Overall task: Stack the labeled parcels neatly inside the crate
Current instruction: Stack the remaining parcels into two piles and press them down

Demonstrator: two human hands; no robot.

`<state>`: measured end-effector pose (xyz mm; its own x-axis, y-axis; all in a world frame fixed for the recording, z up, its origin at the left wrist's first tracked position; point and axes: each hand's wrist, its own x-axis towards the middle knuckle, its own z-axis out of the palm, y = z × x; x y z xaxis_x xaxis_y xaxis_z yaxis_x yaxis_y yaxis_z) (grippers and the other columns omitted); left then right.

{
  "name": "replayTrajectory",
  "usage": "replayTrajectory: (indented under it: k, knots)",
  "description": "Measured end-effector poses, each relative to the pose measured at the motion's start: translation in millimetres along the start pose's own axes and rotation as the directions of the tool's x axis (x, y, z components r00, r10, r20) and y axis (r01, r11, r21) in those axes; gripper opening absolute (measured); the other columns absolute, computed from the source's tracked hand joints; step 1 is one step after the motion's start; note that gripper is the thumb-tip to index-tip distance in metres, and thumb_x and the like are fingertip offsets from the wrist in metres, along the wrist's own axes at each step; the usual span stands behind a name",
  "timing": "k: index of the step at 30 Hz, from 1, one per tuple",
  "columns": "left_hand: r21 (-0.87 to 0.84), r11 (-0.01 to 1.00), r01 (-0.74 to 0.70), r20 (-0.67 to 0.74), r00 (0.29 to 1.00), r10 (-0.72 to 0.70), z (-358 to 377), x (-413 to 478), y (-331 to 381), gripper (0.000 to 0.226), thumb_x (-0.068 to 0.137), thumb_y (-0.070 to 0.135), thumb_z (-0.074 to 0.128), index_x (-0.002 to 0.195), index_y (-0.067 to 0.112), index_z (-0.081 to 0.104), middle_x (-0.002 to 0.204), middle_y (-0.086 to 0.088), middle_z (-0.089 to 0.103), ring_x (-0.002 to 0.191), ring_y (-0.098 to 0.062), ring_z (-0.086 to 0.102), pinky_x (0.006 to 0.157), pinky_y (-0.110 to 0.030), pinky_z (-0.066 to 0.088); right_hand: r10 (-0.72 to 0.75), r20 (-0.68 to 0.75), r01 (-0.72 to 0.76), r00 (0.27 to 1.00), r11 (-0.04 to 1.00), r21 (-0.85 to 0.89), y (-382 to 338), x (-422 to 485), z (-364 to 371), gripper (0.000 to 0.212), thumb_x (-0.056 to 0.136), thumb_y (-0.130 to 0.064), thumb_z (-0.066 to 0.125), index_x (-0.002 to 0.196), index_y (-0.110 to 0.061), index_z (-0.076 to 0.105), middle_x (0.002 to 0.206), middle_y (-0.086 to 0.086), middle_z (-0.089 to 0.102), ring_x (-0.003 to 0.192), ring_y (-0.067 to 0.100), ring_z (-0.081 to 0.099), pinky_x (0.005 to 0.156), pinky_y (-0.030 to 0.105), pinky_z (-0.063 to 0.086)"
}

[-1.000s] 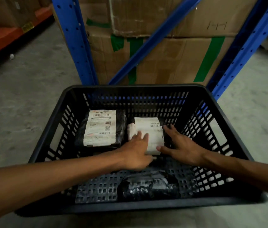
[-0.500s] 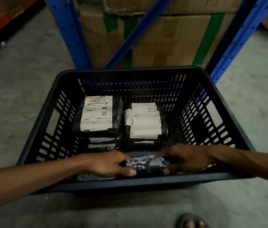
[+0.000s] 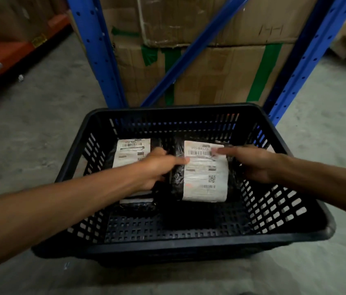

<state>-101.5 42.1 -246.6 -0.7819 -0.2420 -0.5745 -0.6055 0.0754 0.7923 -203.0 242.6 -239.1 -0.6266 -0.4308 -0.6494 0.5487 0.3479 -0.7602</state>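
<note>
A black-wrapped labeled parcel (image 3: 205,170) sits right of centre atop the right-hand stack in the black crate (image 3: 189,244), its long axis running up the frame. The left hand (image 3: 157,167) grips its left edge; the right hand (image 3: 250,161) holds its right edge, fingers extended across the label. The left-hand stack (image 3: 130,152) lies just beside.
</note>
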Motion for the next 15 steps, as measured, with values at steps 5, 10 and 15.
replayTrajectory:
  k: [5, 10, 15]
  knots:
    - [0.084, 0.995, -0.050, -0.184, 0.981, 0.065, 3, 49, -16, 0.085, 0.068, 0.056, 0.072, 0.136, 0.008, 0.051, 0.137, -0.006, 0.060, 0.120, -0.028, 0.060, 0.102, -0.044, 0.050, -0.146, -0.166, 0.145, 0.975, 0.989, -0.019, 3, 26, 7, 0.026, 0.078, -0.005, 0.079, 0.103, -0.001, 0.073, 0.092, 0.015, 0.079, 0.069, 0.023, 0.078, 0.056, 0.035, 0.062]
    - [0.148, 0.989, 0.011, -0.272, 0.962, 0.030, 6, 41, 19, 0.032, 0.085, 0.018, 0.067, 0.112, 0.005, 0.057, 0.117, -0.011, 0.065, 0.110, -0.030, 0.063, 0.095, -0.039, 0.055, -0.232, -0.136, 0.210, 0.963, 0.965, -0.160, -5, 56, 30, 0.013, 0.087, -0.016, 0.072, 0.096, -0.021, 0.063, 0.087, -0.002, 0.069, 0.081, 0.018, 0.070, 0.074, 0.032, 0.058]
    - [0.162, 0.985, 0.058, -0.301, 0.954, -0.006, 21, 43, 22, 0.034, 0.086, 0.006, 0.060, 0.120, 0.003, 0.059, 0.111, -0.009, 0.061, 0.112, -0.030, 0.062, 0.087, -0.032, 0.052, -0.236, -0.072, 0.198, 0.969, 0.917, -0.347, -4, 80, 32, 0.029, 0.094, -0.025, 0.064, 0.119, -0.012, 0.066, 0.119, 0.008, 0.071, 0.096, 0.020, 0.068, 0.085, 0.032, 0.056]
